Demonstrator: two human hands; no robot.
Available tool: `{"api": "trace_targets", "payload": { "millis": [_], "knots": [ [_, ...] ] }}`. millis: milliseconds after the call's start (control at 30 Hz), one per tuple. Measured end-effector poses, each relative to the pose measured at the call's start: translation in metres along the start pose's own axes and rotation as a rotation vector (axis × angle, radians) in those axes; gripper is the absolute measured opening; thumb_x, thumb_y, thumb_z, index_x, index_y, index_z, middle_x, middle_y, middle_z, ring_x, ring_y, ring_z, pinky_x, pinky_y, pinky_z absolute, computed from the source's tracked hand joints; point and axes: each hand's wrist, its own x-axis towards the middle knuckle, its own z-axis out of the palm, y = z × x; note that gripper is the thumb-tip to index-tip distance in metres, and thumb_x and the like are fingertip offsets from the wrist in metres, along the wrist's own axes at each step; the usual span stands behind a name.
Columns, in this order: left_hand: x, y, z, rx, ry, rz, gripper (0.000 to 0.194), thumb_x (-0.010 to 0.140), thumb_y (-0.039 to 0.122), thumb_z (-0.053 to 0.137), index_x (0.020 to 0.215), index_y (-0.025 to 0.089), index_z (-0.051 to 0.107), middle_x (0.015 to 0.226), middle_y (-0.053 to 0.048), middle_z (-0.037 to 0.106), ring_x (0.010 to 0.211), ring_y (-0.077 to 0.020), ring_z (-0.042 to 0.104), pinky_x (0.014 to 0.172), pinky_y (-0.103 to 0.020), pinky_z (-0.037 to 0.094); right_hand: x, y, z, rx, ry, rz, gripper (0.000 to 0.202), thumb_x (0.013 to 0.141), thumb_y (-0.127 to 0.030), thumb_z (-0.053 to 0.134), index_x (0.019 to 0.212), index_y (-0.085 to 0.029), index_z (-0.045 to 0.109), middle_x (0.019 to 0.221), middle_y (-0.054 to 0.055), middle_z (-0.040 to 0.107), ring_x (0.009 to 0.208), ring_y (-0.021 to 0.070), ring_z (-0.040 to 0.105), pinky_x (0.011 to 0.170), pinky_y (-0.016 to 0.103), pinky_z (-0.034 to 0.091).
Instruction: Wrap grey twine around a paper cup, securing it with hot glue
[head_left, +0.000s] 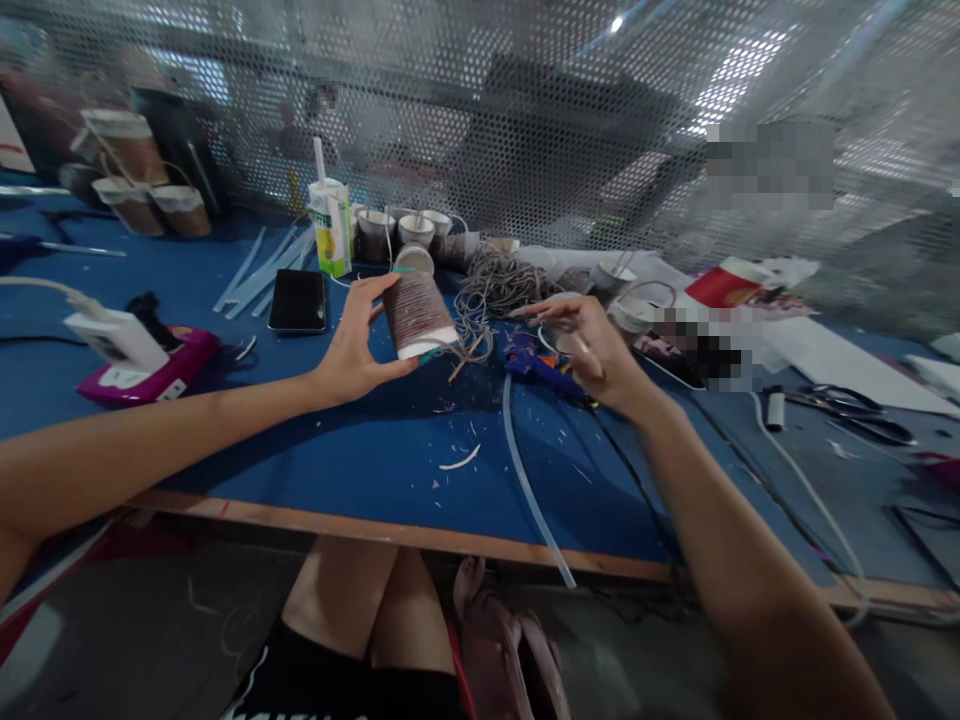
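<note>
My left hand (358, 345) grips a paper cup (417, 314) wrapped in brown cord, with thumb at its white rim and fingers at the other end. The cup is tilted above the blue table. My right hand (585, 345) is raised with its fingers stretched to the left, and no held thing shows in it. Close below it lies a blue glue gun (532, 362) with a long clear glue stick (529, 480) trailing to the table edge. Behind, between the hands, is a tangled heap of grey-brown cord (501, 282).
Several wrapped cups (375, 236) stand at the back beside a drink carton (330, 228). A phone (298, 301), clear glue sticks (270, 268) and a purple power strip (150, 370) are left. Scissors (855, 408) lie right. A perforated metal screen (450, 120) rises behind.
</note>
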Motion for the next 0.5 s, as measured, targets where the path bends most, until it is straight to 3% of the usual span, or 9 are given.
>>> {"api": "trace_targets", "payload": {
  "millis": [67, 133, 233, 300, 400, 500],
  "knots": [
    [0.0, 0.0, 0.0, -0.01, -0.022, -0.01, 0.085, 0.074, 0.06, 0.07, 0.141, 0.028, 0.03, 0.138, -0.014, 0.039, 0.133, -0.029, 0.044, 0.104, -0.044, 0.05, -0.003, -0.009, 0.025, 0.306, -0.09, -0.012, 0.065, 0.077, -0.085, 0.033, 0.096, -0.024, 0.045, 0.117, 0.014, 0.062, 0.115, 0.0257, 0.058, 0.105, 0.043, 0.04],
    [-0.001, -0.001, 0.0, -0.029, -0.042, -0.016, 0.085, 0.073, 0.059, 0.071, 0.14, 0.028, 0.032, 0.138, -0.014, 0.041, 0.132, -0.0292, 0.046, 0.104, -0.045, 0.05, -0.007, -0.019, 0.048, 0.403, -0.11, 0.029, 0.064, 0.075, -0.085, 0.039, 0.093, -0.025, 0.047, 0.108, 0.01, 0.065, 0.107, 0.0228, 0.062, 0.101, 0.041, 0.044],
    [0.0, -0.001, 0.0, -0.061, -0.084, -0.011, 0.084, 0.072, 0.056, 0.074, 0.14, 0.027, 0.033, 0.138, -0.014, 0.042, 0.131, -0.0292, 0.047, 0.104, -0.046, 0.049, -0.008, -0.036, 0.067, 0.542, -0.206, 0.126, 0.06, 0.073, -0.085, 0.045, 0.081, -0.025, 0.047, 0.081, 0.002, 0.066, 0.081, 0.0185, 0.065, 0.089, 0.039, 0.051],
    [0.0, 0.0, 0.0, -0.075, -0.118, -0.009, 0.085, 0.071, 0.053, 0.075, 0.14, 0.027, 0.034, 0.139, -0.014, 0.042, 0.131, -0.0295, 0.047, 0.104, -0.047, 0.049, -0.006, -0.044, 0.068, 0.671, -0.226, 0.194, 0.055, 0.075, -0.079, 0.052, 0.071, -0.024, 0.043, 0.06, -0.004, 0.056, 0.057, 0.0138, 0.058, 0.075, 0.036, 0.053],
    [0.002, 0.002, -0.003, -0.1, -0.171, -0.024, 0.082, 0.072, 0.052, 0.074, 0.14, 0.027, 0.035, 0.139, -0.014, 0.042, 0.13, -0.0293, 0.047, 0.103, -0.046, 0.05, -0.001, -0.046, 0.061, 0.777, -0.078, 0.275, 0.05, 0.075, -0.064, 0.065, 0.062, -0.023, 0.04, 0.046, -0.008, 0.04, 0.046, 0.0094, 0.046, 0.067, 0.03, 0.053],
    [0.003, 0.004, -0.006, -0.158, -0.223, -0.024, 0.079, 0.074, 0.057, 0.07, 0.139, 0.028, 0.037, 0.135, -0.013, 0.045, 0.126, -0.0278, 0.051, 0.099, -0.043, 0.053, 0.003, -0.039, 0.056, 0.732, 0.084, 0.356, 0.046, 0.07, -0.057, 0.073, 0.06, -0.022, 0.044, 0.045, -0.007, 0.039, 0.05, 0.0097, 0.046, 0.067, 0.029, 0.053]
  ]
}}
